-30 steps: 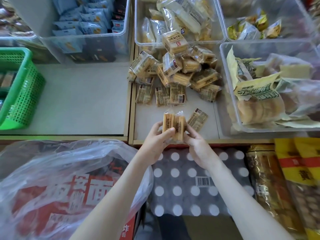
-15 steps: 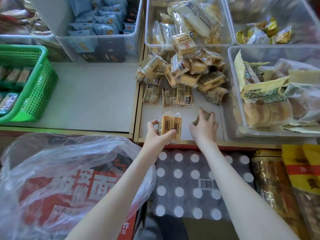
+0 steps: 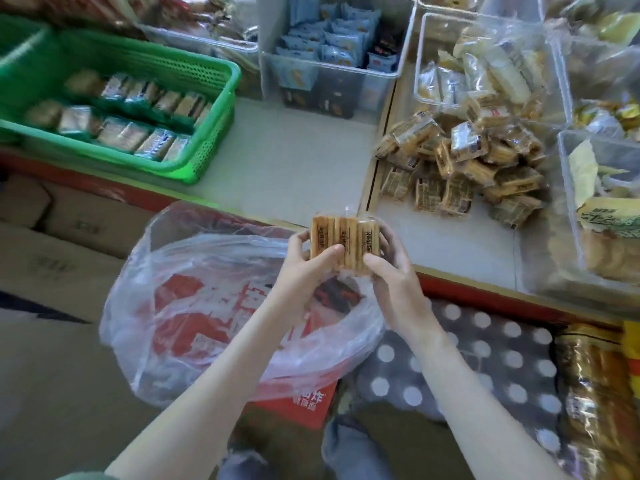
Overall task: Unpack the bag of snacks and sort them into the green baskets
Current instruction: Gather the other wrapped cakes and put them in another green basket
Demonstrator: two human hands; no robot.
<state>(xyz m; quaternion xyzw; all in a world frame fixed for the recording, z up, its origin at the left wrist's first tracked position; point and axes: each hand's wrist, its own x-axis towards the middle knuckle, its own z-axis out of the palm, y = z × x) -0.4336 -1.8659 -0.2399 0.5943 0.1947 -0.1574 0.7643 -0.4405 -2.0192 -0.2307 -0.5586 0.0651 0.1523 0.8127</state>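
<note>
Your left hand [image 3: 304, 268] and right hand [image 3: 394, 282] together clasp three wrapped snack packs [image 3: 344, 242] held upright side by side, thumbs curled over the near face, fingers behind, forearms converging from the lower corners. The packs sit over the shelf's front lip, with the clear plastic bag [image 3: 214, 306] just below your left wrist. Beyond, a bare stretch of grey shelf [image 3: 294, 161] lies open between the green basket [image 3: 211, 147], partly filled with rows of packs at far left, and the loose pile of packs [image 3: 464, 168] past the wooden divider [image 3: 375, 161] at right.
</note>
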